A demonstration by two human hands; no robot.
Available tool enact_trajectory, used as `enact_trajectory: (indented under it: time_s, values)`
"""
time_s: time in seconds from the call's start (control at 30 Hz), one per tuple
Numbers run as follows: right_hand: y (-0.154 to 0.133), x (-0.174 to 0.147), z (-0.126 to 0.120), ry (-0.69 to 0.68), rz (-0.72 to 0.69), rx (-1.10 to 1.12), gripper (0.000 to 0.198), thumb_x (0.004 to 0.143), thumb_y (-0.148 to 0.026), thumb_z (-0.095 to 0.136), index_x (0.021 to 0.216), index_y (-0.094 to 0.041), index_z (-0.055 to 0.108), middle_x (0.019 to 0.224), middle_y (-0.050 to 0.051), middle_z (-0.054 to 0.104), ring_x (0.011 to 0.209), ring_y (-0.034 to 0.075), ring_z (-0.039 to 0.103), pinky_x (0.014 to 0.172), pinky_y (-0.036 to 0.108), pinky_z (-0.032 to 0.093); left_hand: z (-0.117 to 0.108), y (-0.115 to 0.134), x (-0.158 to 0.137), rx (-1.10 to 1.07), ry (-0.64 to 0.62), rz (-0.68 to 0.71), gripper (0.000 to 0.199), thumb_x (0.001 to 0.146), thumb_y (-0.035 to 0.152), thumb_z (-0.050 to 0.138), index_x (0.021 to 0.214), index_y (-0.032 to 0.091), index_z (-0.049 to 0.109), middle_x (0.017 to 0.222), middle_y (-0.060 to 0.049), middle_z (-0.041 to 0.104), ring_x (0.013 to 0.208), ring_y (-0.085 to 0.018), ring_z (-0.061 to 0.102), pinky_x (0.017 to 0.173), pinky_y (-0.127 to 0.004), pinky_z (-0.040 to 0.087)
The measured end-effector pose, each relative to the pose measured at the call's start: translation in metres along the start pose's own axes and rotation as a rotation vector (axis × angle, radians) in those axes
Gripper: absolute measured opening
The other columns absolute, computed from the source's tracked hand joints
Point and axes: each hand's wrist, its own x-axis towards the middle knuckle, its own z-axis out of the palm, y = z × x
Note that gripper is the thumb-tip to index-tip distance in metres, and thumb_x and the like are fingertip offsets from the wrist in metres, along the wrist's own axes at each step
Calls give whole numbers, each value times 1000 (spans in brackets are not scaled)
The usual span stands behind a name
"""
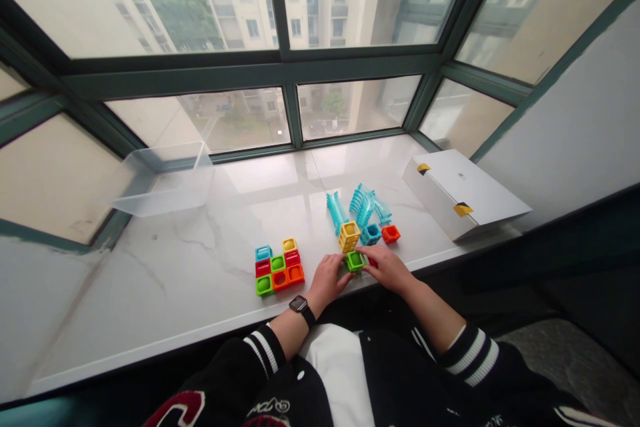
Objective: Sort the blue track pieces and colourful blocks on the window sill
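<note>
Green plastic block, held between two hands

Green block (355, 261) sits near the front edge of the white windowsill (210, 280), just in front of the yellow open-frame blocks (349, 236). Left hand (329, 275): partly curled, fingers and thumb at the block's left side. Right hand (390, 269): partly curled, fingertips on its right side; grip looks loose.

Handling (judged): light, stiff, smooth-walled, probably slightly slippery, not fragile. Best hold: opposite outer walls, clear of the recessed face.

Obscured: block's underside and lower sides. Red piece (373, 261) mostly covered by right hand; whether gripped or joined, cannot tell.
</note>
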Motion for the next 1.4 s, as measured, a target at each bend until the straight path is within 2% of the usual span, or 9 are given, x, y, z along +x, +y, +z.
enact_trajectory:
  time_s: [0.67, 0.83, 0.97, 1.4]
  values:
    - [-1, -2, -3, -35, 29, 31, 62, 88, -18, 74, 147, -29, 62, 134, 10, 73, 120, 31, 68, 108, 52, 54, -4, 3, 1, -18, -23, -25, 40, 91, 33, 77, 128, 25, 63, 115, -8, 71, 108, -29, 62, 96, -45, 53]
    - [0, -1, 1, -71, 65, -92, 74, 83, -16, 76, 153, -28, 56, 128, 10, 74, 121, 31, 64, 107, 52, 50, -4, 4, 1, -6, -22, -22, 41, 91, 33, 77, 127, 23, 63, 117, -9, 72, 108, -29, 62, 96, -46, 53]
    - [0, 1, 5, -102, 99, -176, 76, 84, -18, 76, 156, -24, 52, 127, 14, 71, 122, 33, 62, 106, 52, 47, -5, 5, 1, -9, -22, -25, 43, 90, 33, 78, 129, 23, 62, 118, -9, 72, 108, -30, 62, 96, -46, 53]
    - [6, 1, 10, -101, 103, -191, 76, 86, -22, 73, 158, -21, 49, 125, 15, 71, 122, 34, 62, 108, 53, 45, -5, 5, 2, -24, -22, -42, 46, 90, 33, 78, 132, 26, 62, 121, -8, 71, 111, -30, 62, 99, -48, 52]
